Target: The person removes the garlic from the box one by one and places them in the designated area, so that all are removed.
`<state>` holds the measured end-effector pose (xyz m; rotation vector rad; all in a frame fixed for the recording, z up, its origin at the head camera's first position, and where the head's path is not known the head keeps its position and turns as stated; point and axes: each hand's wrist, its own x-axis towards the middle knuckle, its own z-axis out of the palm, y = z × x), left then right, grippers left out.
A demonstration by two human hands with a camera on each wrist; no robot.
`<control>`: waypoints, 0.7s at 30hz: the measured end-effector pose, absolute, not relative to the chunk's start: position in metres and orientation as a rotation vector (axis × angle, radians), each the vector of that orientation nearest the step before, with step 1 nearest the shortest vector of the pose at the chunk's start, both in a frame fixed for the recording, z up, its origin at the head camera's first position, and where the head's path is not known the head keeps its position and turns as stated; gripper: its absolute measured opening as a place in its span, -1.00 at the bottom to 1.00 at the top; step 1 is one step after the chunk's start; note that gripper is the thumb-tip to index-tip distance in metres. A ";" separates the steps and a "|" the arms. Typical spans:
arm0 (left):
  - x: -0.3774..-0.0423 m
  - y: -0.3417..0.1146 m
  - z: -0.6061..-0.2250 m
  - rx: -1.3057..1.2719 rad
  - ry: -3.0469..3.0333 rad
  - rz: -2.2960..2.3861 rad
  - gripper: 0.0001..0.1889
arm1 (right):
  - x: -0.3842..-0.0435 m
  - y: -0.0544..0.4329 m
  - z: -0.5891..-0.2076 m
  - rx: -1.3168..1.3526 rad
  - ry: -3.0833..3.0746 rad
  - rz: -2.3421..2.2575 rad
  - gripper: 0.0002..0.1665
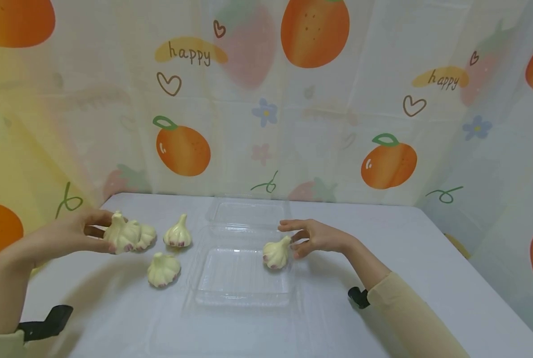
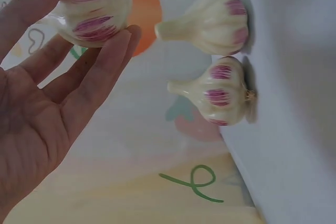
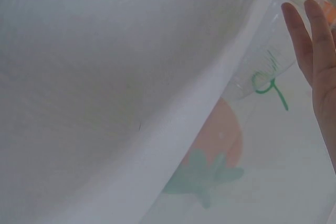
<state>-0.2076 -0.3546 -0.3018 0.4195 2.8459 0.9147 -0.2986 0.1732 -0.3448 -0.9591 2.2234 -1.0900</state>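
My left hand (image 1: 75, 233) pinches a garlic bulb (image 1: 121, 233) between thumb and fingers, stem up. In the left wrist view that garlic bulb (image 2: 97, 9) shows purple streaks and sits above the palm. Just behind it in the head view is a second bulb (image 1: 146, 236), partly hidden. Two more garlic bulbs, one farther back (image 1: 178, 232) and one nearer (image 1: 163, 271), rest on the table. My right hand (image 1: 322, 236) has its fingers extended beside a garlic bulb (image 1: 275, 253) at the right side of the clear plastic container (image 1: 223, 300), fingertips right at its stem.
The container's clear lid (image 1: 248, 213) lies opened toward the back of the white table (image 1: 360, 308). More transparent plastic lies in front (image 1: 221, 333). A fruit-printed curtain (image 1: 311, 119) hangs close behind the table and along both sides.
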 end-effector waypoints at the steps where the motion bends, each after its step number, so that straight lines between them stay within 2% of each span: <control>1: -0.208 -0.356 -0.304 0.432 2.825 0.927 -0.32 | -0.298 0.173 -0.345 -0.960 2.225 -1.089 -0.07; 4: -0.209 -0.357 -0.308 0.439 2.792 0.917 -0.37 | -0.298 0.173 -0.345 -0.960 2.227 -1.088 -0.07; 11: -0.211 -0.357 -0.321 0.424 2.753 0.844 -0.23 | -0.296 0.173 -0.344 -0.956 2.225 -1.094 -0.08; 16: -0.215 -0.353 -0.328 0.444 2.691 0.893 -0.26 | -0.295 0.173 -0.344 -0.953 2.231 -1.089 -0.08; 21: -0.216 -0.351 -0.330 0.420 2.684 0.844 -0.11 | -0.296 0.173 -0.345 -0.959 2.234 -1.085 -0.08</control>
